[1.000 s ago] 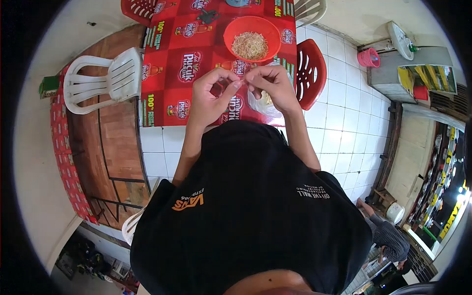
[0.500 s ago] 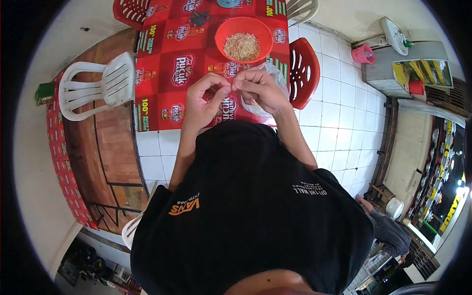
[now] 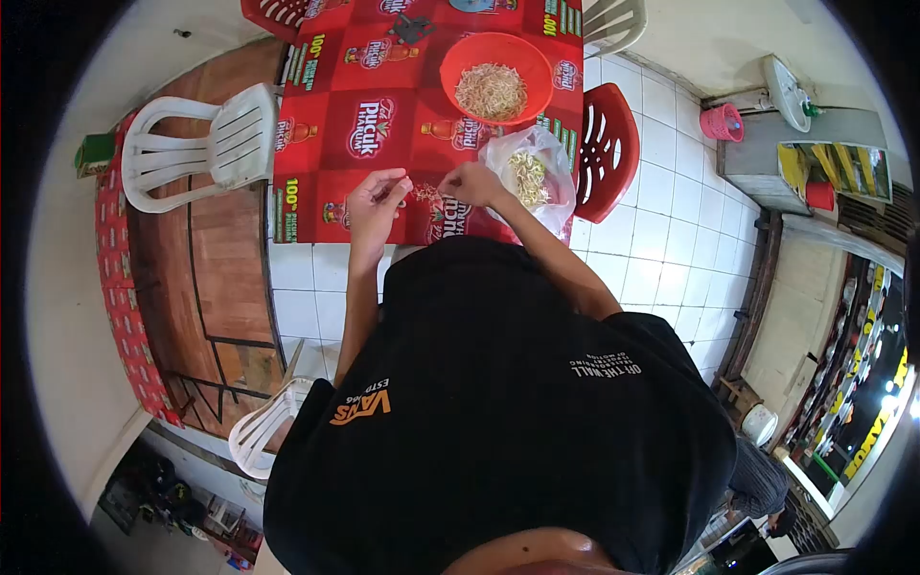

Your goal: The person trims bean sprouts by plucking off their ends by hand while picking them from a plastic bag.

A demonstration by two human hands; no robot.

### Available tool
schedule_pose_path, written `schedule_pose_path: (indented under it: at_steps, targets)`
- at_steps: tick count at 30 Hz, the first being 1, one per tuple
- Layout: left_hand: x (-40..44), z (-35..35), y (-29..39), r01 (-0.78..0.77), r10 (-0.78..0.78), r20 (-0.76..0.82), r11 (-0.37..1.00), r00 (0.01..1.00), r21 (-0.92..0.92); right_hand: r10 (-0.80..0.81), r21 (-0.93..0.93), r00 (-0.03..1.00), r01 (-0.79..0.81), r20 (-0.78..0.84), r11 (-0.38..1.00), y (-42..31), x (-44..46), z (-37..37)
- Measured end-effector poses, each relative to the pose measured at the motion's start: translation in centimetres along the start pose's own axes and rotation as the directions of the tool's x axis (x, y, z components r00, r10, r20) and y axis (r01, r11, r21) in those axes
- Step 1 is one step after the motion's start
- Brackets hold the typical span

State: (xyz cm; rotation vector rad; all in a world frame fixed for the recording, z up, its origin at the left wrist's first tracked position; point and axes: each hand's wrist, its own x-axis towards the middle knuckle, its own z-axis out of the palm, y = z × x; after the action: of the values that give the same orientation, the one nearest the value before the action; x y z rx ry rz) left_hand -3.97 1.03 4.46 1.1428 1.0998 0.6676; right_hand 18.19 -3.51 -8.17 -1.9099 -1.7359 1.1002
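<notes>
Head view: white floor tiles (image 3: 661, 196) around a desk (image 3: 321, 158), red and printed, close in front, presumably for easy reach. To the left, a white chair (image 3: 254, 172), well apart from both hands and in the way of nothing. To the right, a red chair (image 3: 623, 144) near the desk's edge, likely leaving little room to shift anything outward on that side.

Red bowl (image 3: 539, 84) upright beyond the hands, mouth up, probably set back to keep the near strip for finger work. Clear plastic bag (image 3: 562, 172) nearer, by the right edge, top spread open, seemingly for quick dipping. Right forearm (image 3: 556, 259) past the bag's near left side, partly in the way of a straight path to it.

Left hand (image 3: 374, 206) above the near part of the desk, thumb and forefinger tips close together; too small to tell what, if anything, in the grip. Right hand (image 3: 474, 185) lower, by the bag's left side, fingertips gathered; cannot tell whether pinching or merely touching. Both turned inward, apparently for fine handling.

Pale strands (image 3: 492, 92) heaped in the bowl, likely for keeping apart from the sprouts (image 3: 527, 177) in the bag. Far beyond, left of the bowl, a dark thing (image 3: 414, 29), unclear in kind, out of the way. Smallest, reddish scraps (image 3: 425, 192) scattered on the desk between the hands, perhaps there to stay out of bowl and bag.
</notes>
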Motion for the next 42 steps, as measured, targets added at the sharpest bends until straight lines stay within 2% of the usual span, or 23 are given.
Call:
schedule_pose_path:
  at_steps: [3, 6, 7, 10, 14, 20, 23, 26, 27, 30, 33, 36, 37, 40, 42]
  targets:
    - [0.1, 0.0, -1.3, 0.069, -0.069, -0.001, 0.997, 0.998, 0.016, -0.162, 0.314, 0.983, 0.181, -0.088, 0.932, -0.6, -0.4, -2.0]
    - [0.4, 1.0, -2.7, 0.091, -0.091, 0.027, 0.996, 0.995, 0.004, -0.056, 0.695, 0.992, -0.037, 0.111, 0.718, -5.7, -2.8, -6.6]
    - [0.6, 1.5, -2.7, 0.088, -0.088, 0.044, 0.996, 0.995, -0.002, -0.172, 0.732, 0.985, 0.114, 0.004, 0.671, -6.0, -2.8, -6.3]
    - [0.9, 2.7, -2.6, 0.131, -0.133, 0.115, 0.991, 0.984, 0.023, -0.204, 0.706, 0.975, 0.083, 0.088, 0.703, -5.7, -3.6, -7.5]
    - [1.5, 3.5, -2.2, 0.146, -0.142, 0.181, 0.989, 0.973, -0.01, -0.217, 0.693, 0.974, 0.11, 0.069, 0.713, -4.8, -3.9, -8.1]
    - [1.8, 4.3, -1.8, 0.154, -0.147, 0.176, 0.988, 0.973, -0.026, -0.263, 0.697, 0.965, 0.184, 0.007, 0.694, -4.5, -4.1, -8.4]
    - [1.7, 4.6, -2.2, 0.174, -0.162, 0.194, 0.983, 0.968, -0.049, -0.275, 0.604, 0.961, 0.205, 0.025, 0.77, -4.0, -3.7, -8.5]
    - [1.5, 4.8, -2.1, 0.23, -0.207, 0.181, 0.966, 0.961, -0.114, -0.242, 0.437, 0.97, 0.225, -0.017, 0.871, -2.9, -2.7, -9.8]
    - [1.4, 4.6, -2.2, 0.233, -0.216, 0.173, 0.968, 0.961, -0.088, -0.261, 0.299, 0.959, 0.283, -0.112, 0.911, -2.5, -2.3, -10.8]
    - [1.4, 4.2, -2.4, 0.229, -0.221, 0.162, 0.973, 0.962, -0.03, -0.103, 0.249, 0.962, 0.168, -0.251, 0.954, 1.8, 0.8, -12.9]
    - [1.2, 4.1, -2.5, 0.216, -0.211, 0.169, 0.976, 0.963, -0.012, 0.033, 0.054, 0.88, -0.008, -0.473, 0.998, 4.1, 3.7, -15.0]
    - [1.0, 4.3, -2.8, 0.223, -0.221, 0.182, 0.975, 0.958, 0.008, 0.039, 0.065, 0.787, 0.001, -0.616, 0.998, 8.0, 6.0, -14.9]
    - [0.9, 4.4, -2.6, 0.225, -0.224, 0.183, 0.974, 0.957, 0.014, -0.036, -0.051, 0.751, 0.003, -0.659, 0.999, 8.5, 5.1, -15.1]
    - [1.2, 4.2, -3.0, 0.214, -0.208, 0.205, 0.977, 0.957, -0.008, 0.058, -0.004, 0.725, -0.083, -0.687, 0.997, 9.8, 1.5, -14.6]
    - [1.2, 3.7, -3.4, 0.214, -0.203, 0.199, 0.976, 0.959, -0.032, 0.26, 0.101, 0.779, -0.248, -0.571, 0.964, 9.5, -2.2, -13.3]
